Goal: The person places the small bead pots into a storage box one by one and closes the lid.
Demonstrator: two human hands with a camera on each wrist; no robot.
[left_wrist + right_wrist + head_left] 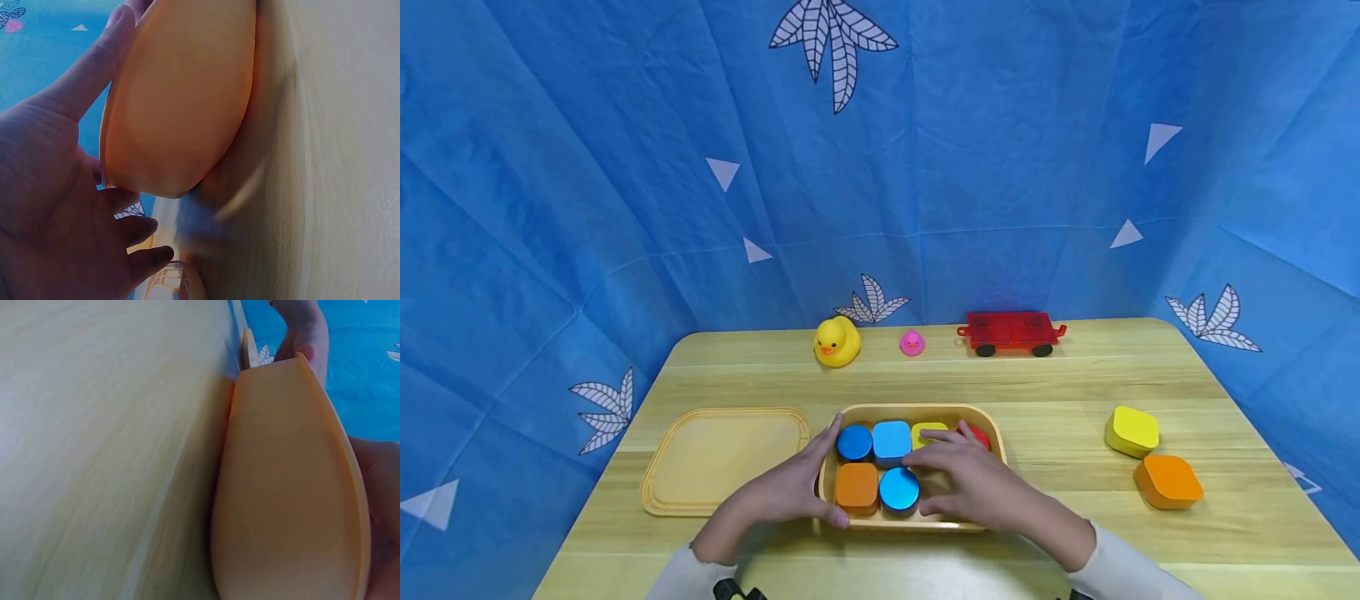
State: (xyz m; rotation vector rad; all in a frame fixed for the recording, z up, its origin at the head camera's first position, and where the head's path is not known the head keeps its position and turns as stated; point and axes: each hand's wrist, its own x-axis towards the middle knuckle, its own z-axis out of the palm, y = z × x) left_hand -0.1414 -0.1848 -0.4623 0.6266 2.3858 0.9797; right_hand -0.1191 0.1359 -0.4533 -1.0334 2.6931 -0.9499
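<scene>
A tan plastic box (pixel 917 408) sits on the table with blocks inside. Along its back are a round dark blue block (pixel 854 442), a light blue square block (pixel 892 442), a partly covered yellow block (pixel 927 430) and a red block (pixel 979 434). An orange block (pixel 857 487) and a round blue block (pixel 899 488) lie in front. My left hand (pixel 790 488) holds the box's left end, thumb at the front rim. Over the right half, my right hand (pixel 973 479) dips in with fingers spread; no block shows between finger and thumb.
Left of the box lies a flat tan lid (pixel 724 458). Yellow (pixel 1132 430) and orange (pixel 1170 481) blocks stand at the right. A yellow duck (pixel 837 341), a small pink duck (pixel 912 342) and a red toy wagon (pixel 1011 331) line the back edge, before a blue curtain.
</scene>
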